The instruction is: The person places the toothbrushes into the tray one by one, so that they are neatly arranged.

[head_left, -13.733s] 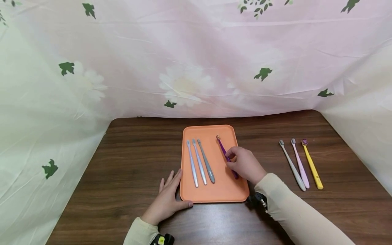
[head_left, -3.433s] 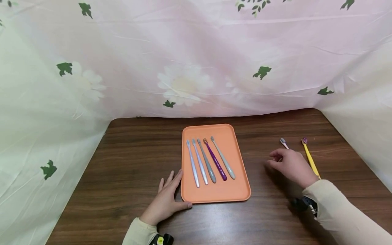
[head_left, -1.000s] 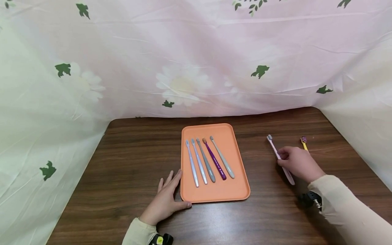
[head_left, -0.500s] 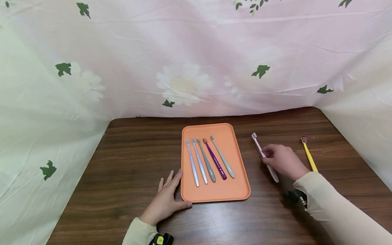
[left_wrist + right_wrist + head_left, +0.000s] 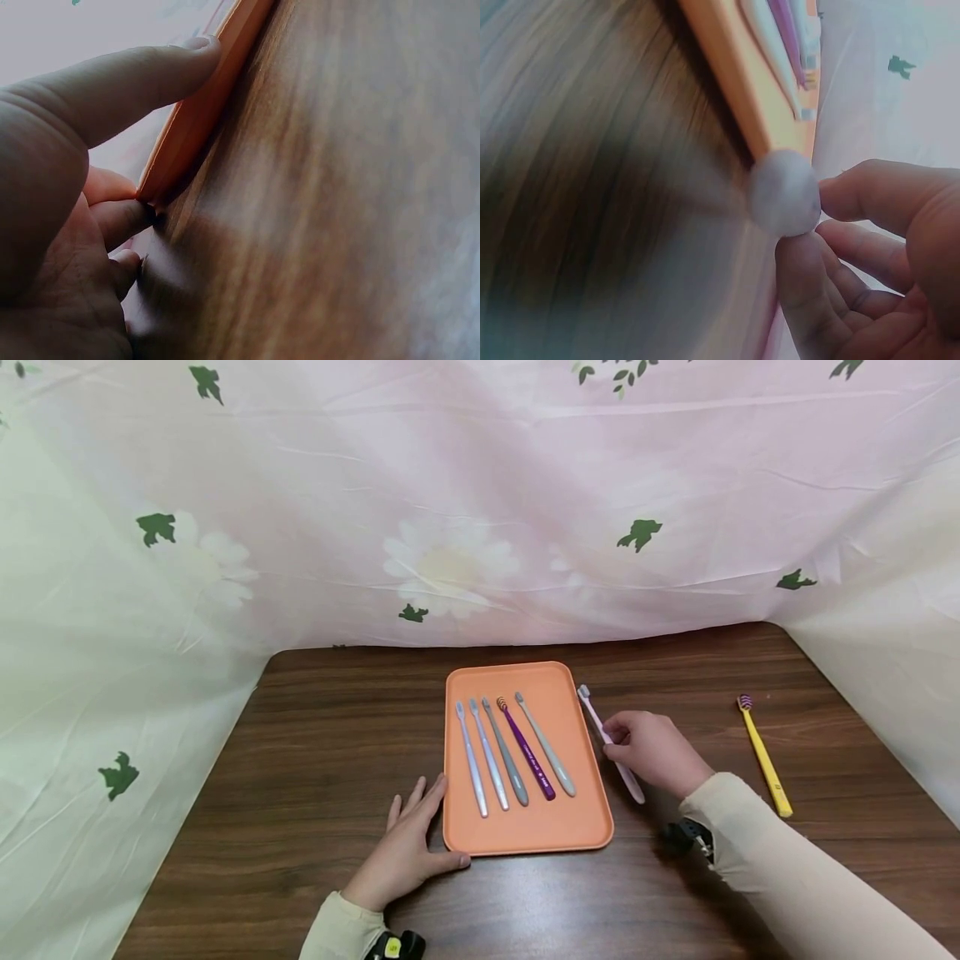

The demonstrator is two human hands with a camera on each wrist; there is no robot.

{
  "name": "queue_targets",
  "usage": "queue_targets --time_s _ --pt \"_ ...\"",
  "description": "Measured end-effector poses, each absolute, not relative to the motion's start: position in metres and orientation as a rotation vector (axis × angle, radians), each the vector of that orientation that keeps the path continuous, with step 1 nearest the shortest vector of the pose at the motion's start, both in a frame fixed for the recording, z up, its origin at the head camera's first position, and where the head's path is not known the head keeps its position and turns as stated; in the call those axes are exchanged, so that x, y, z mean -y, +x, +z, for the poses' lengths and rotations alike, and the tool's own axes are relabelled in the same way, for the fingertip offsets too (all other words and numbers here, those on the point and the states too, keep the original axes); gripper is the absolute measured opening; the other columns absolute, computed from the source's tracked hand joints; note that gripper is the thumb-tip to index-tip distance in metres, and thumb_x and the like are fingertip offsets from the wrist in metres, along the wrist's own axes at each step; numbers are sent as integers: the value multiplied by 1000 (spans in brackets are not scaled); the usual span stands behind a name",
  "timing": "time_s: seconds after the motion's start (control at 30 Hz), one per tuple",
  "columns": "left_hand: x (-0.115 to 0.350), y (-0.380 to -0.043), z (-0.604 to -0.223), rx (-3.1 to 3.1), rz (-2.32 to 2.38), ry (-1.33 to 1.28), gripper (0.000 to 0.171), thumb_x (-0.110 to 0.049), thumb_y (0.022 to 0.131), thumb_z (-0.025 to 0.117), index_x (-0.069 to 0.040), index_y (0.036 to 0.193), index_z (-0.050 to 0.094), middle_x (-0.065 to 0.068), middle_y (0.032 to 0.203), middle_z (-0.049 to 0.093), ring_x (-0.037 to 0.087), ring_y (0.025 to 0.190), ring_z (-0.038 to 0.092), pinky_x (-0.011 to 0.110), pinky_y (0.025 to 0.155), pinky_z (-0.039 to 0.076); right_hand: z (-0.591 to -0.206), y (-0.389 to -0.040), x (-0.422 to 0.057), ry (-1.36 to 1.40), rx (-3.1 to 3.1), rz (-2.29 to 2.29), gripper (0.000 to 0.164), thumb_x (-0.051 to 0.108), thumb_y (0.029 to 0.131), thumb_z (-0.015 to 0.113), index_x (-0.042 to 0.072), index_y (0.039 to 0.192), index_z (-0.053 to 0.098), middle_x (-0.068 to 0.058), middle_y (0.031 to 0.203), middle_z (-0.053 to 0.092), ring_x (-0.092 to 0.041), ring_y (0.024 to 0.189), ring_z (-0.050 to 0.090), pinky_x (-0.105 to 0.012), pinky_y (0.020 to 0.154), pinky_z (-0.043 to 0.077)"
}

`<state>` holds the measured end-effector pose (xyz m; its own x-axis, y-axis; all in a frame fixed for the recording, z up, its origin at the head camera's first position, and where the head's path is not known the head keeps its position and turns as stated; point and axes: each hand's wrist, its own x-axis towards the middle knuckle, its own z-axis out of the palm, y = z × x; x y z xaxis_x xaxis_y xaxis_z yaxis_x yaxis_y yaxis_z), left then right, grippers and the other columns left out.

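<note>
My right hand (image 5: 651, 750) pinches a pale pink toothbrush (image 5: 597, 720) by its handle, just off the right edge of an orange tray (image 5: 525, 837). In the right wrist view the toothbrush's rounded end (image 5: 784, 193) points at the camera, between thumb and fingers. My left hand (image 5: 405, 852) rests with spread fingers at the tray's lower left corner, its thumb on the front rim. On the tray several toothbrushes lie side by side: two pale blue ones, a dark grey one (image 5: 506, 756), a purple one (image 5: 527, 752) and a light grey one (image 5: 546, 746).
A yellow toothbrush (image 5: 765, 760) with a purple head lies alone at the right of the dark wooden table (image 5: 337, 735). A patterned cloth (image 5: 465, 510) hangs behind the table and along both sides.
Earlier, the purple and light grey toothbrushes came to lie in the tray's row. Over the last second my right hand has carried the pink toothbrush left to the tray's edge. My left hand stays put.
</note>
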<state>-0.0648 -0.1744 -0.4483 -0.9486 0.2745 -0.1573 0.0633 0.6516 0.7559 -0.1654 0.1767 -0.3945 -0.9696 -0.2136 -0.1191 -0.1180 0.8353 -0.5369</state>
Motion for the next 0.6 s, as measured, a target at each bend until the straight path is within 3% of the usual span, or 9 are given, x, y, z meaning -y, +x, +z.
queue_targets --time_s 0.6 --pt "175 -65 -451 -2618 1186 276 110 -38 74 90 -8 159 27 13 162 29 36 153 8 61 118 -9 -399 -182 -136 -295 -2786 -815 23 13 91 72 0 109 71 -7 92 69 -17 78 62 -33 68 57"
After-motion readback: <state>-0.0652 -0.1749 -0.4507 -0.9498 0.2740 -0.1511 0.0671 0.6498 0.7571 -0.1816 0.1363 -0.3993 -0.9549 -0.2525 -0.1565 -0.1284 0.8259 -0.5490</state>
